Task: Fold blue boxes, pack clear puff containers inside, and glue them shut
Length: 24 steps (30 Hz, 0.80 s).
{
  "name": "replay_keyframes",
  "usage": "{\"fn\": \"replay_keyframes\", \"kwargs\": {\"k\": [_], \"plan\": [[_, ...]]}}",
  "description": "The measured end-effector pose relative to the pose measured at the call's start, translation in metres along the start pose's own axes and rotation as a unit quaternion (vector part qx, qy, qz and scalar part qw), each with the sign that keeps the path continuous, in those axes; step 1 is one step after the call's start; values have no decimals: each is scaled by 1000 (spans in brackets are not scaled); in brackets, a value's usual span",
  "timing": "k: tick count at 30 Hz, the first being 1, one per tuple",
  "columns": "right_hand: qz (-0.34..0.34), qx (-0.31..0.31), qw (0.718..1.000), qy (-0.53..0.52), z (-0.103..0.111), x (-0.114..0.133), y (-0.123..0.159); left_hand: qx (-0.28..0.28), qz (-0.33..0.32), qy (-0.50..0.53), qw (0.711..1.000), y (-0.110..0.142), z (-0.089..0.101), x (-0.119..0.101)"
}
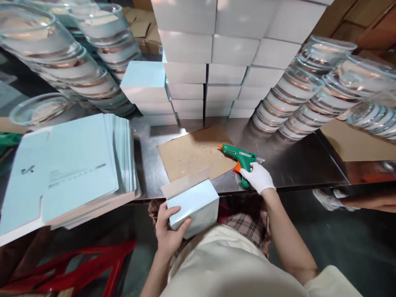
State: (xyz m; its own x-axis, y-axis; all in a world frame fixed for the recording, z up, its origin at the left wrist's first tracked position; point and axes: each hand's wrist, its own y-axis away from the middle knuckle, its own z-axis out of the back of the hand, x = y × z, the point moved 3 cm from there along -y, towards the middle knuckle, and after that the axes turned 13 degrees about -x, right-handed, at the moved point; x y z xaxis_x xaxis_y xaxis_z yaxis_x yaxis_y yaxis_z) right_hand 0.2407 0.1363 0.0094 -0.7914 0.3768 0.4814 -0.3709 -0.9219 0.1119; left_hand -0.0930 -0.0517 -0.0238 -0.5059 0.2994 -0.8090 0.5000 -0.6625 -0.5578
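Note:
My bare left hand (168,231) grips a light blue box (194,206) at its left end, close to my lap at the table's front edge. One flap (185,183) of the box sticks out toward the table. My right hand (258,177), in a white glove, is closed around the handle of a green glue gun (239,154) with an orange nozzle and trigger. The nozzle points left, above the right part of a flat cardboard sheet (194,148) with small specks on it. Nozzle and box are apart.
Flat light blue box blanks (77,161) lie piled at left. White boxes (216,53) are stacked high at the back. Clear round containers (287,90) stand in tall columns on both sides. A red stool (114,264) is at lower left; another person's leg (365,201) shows at right.

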Motion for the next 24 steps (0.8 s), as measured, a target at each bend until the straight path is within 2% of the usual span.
{"fn": "replay_keyframes", "kwargs": {"k": [4, 8, 10, 12, 14, 15, 17, 19, 22, 24], "plan": [[-50, 63, 988, -131, -4, 0, -17, 1, 9, 32, 999, -1, -7, 2], [-82, 115, 959, -246, 5, -2, -4, 8, 29, 45, 999, -6, -13, 7], [-80, 95, 941, -314, 14, 1, 7, 30, 42, 36, 998, -8, -18, 11], [-64, 62, 911, -403, 23, 7, 16, 45, 55, 33, 997, -9, -22, 15], [-54, 62, 881, -466, 28, 12, 23, 45, 59, 42, 996, -10, -27, 16], [-56, 73, 875, -475, 28, 13, 25, 45, 59, 48, 996, -10, -29, 16], [-66, 91, 892, -438, 27, 9, 27, 54, 61, 53, 995, -9, -33, 15], [-57, 82, 924, -369, 25, 0, 26, 71, 68, 50, 994, -8, -38, 14], [37, 42, 969, -241, 20, -15, 23, 84, 71, 40, 993, -6, -41, 13], [115, 14, 979, -169, 18, -21, 19, 83, 68, 38, 993, -5, -42, 14]]}}
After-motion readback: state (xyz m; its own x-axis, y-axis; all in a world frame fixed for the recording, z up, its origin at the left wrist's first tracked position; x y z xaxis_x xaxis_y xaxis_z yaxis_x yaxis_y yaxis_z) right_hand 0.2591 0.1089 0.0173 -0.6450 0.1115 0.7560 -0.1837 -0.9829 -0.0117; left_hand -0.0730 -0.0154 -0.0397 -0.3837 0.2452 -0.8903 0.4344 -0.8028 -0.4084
